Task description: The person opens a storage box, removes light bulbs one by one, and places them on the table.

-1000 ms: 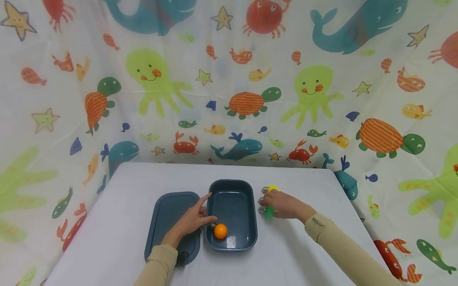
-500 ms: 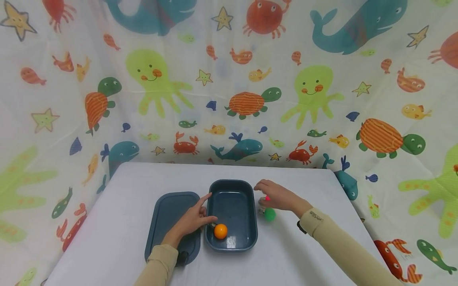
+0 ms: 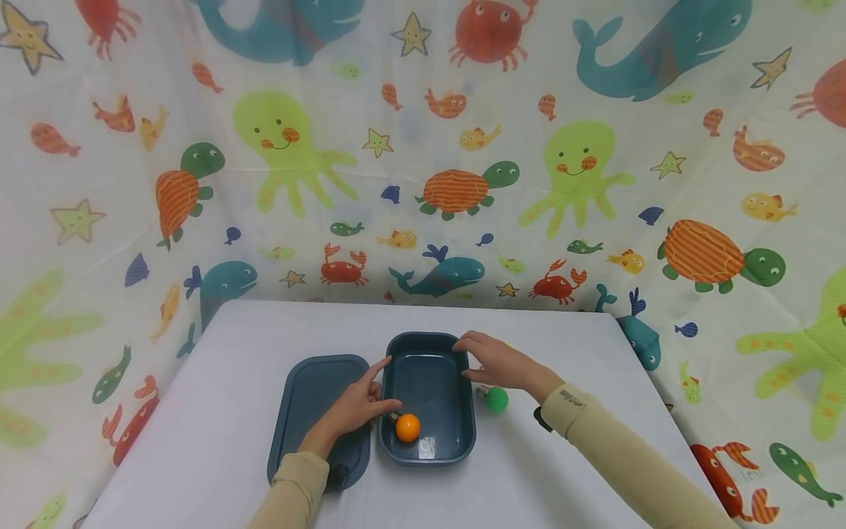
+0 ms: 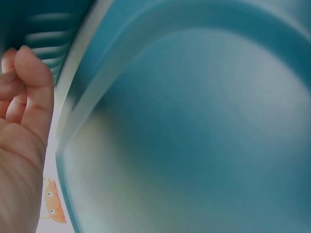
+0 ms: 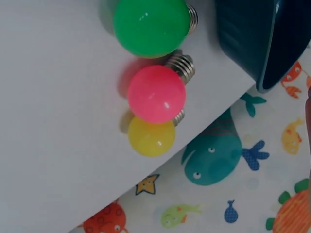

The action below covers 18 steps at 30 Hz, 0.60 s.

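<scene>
A dark blue rectangular tub (image 3: 428, 386) stands on the table with one orange light bulb (image 3: 407, 428) inside, near its front left corner. My left hand (image 3: 355, 405) is at the tub's left side, index finger and thumb spread apart and touching near the rim. Over the right rim reaches my right hand (image 3: 502, 361), its fingertips at the edge and nothing held. To the right of the tub lie a green bulb (image 5: 151, 26), a pink bulb (image 5: 156, 94) and a yellow bulb (image 5: 151, 138) in a row, metal bases toward the tub. In the head view my right hand hides the pink one.
A flat dark blue lid (image 3: 311, 400) lies left of the tub, partly under my left forearm. White cloth covers the table (image 3: 562, 441). Behind it hangs a curtain (image 3: 423, 242) printed with sea animals.
My right hand has let go of the bulbs it was over and moved left to the tub's right rim. My left hand and the orange bulb have stayed put.
</scene>
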Tool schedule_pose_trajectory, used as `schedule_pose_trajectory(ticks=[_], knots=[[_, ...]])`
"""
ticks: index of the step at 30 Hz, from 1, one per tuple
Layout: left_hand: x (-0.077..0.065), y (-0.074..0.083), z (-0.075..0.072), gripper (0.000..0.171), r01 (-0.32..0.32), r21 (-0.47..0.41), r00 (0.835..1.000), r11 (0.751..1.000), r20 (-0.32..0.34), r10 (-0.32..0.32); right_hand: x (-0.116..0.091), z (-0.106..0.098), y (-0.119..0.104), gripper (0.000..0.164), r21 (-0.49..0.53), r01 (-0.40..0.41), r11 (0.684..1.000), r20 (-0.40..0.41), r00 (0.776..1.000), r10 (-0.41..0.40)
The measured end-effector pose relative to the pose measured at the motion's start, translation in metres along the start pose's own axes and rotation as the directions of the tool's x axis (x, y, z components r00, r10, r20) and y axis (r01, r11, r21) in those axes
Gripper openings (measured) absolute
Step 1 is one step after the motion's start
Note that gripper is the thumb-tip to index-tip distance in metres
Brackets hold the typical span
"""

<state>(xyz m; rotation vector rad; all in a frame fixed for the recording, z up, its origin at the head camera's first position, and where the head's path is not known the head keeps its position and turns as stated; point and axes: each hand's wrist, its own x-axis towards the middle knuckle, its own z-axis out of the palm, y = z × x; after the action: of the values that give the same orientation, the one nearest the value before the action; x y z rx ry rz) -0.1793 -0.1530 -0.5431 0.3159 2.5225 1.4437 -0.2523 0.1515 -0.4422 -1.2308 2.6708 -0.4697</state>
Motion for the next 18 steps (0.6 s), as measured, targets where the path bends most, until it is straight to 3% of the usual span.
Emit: schedule_pose_trajectory(ticks=[6, 13, 18], knots=[[0.0, -0.001, 0.0, 0.09, 0.0, -0.001, 1.0, 1.0, 0.001, 0.0, 0.008, 0.006, -0.01, 0.046, 0.006, 0.017, 1.0, 0.037, 0.999, -0.017], [0.001, -0.002, 0.001, 0.089, 0.006, -0.004, 1.0, 1.0, 0.004, -0.006, 0.014, 0.014, -0.02, 0.051, 0.008, -0.023, 1.0, 0.095, 0.995, 0.022], [0.0, -0.002, 0.001, 0.089, 0.002, -0.009, 1.0, 1.0, 0.008, -0.002, 0.016, 0.019, -0.026, 0.055, 0.016, 0.028, 0.999, 0.114, 0.993, -0.03]])
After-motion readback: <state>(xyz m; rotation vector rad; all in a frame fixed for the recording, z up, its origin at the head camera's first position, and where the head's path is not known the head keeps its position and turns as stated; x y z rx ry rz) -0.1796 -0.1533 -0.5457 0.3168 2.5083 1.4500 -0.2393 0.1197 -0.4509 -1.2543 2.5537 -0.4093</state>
